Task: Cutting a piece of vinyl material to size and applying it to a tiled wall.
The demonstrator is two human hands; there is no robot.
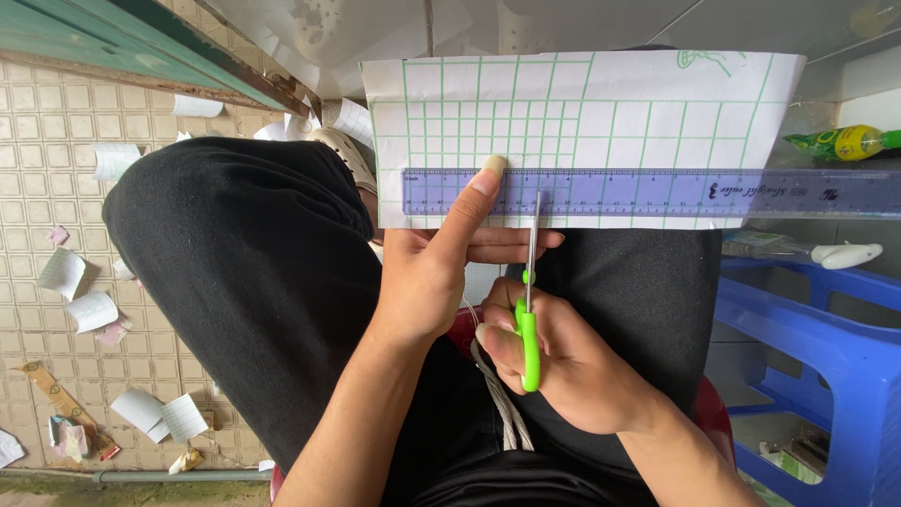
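Green-handled scissors (529,310) against a purple ruler (657,192).
Right hand (554,361) grips them; left hand (436,263) pins ruler to gridded sheet (582,103).

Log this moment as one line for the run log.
left hand: pins purple ruler on gridded sheet | right hand: green scissors, blades at sheet's edge

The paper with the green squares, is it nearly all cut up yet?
Not nearly. Done so far: curled paper scraps lie on the tiled floor. In hand: the left hand pins a purple ruler across the gridded sheet, and the right hand holds green-handled scissors, blades at the sheet's bottom edge. Left: the sheet above the ruler looks whole, with no cut showing.
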